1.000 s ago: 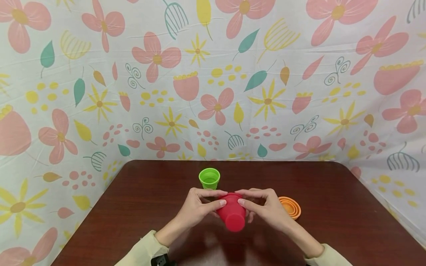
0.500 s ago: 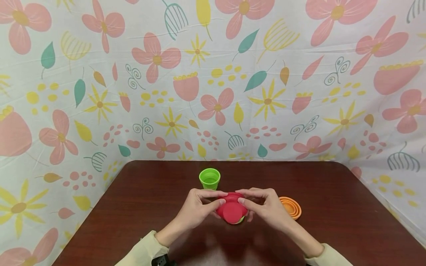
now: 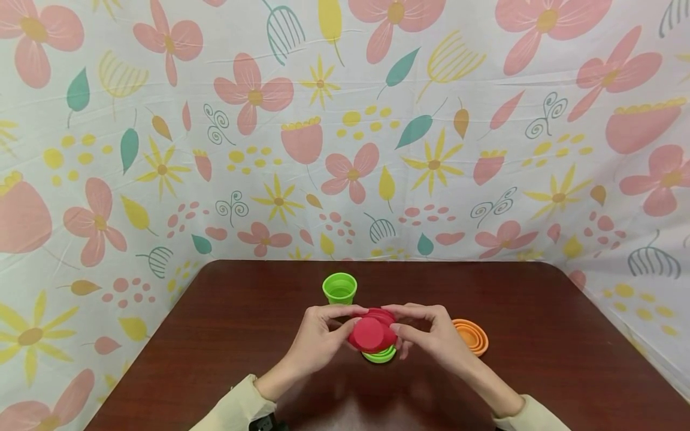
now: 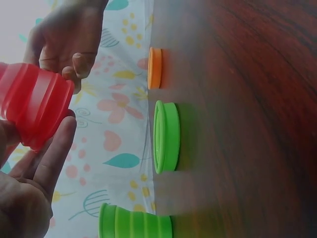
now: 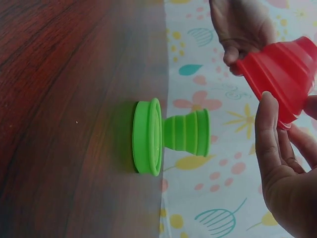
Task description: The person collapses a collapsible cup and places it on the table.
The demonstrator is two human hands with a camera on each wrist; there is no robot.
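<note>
Both hands hold a red collapsible cup [image 3: 369, 333] above the table, its round base facing the head camera. My left hand [image 3: 315, 338] grips its left side, thumb near the base and fingers at the rim. My right hand [image 3: 428, 335] grips the right side in the same way. In the right wrist view the red cup [image 5: 285, 74] has ringed, stepped walls and looks skewed. Below it a flattened green cup [image 3: 380, 354] lies on the table, partly hidden in the head view but plain in the left wrist view.
An extended green cup [image 3: 339, 288] stands upright behind the hands. To the right of the right hand lies a flattened orange cup [image 3: 471, 337]. The dark wooden table [image 3: 242, 299] meets a flower-printed cloth [image 3: 345, 120] at its back and sides.
The red cup looks shorter; its base has moved up toward the rim and slightly left, with both thumbs shifting a little. The flattened green cup has come into view below it.
</note>
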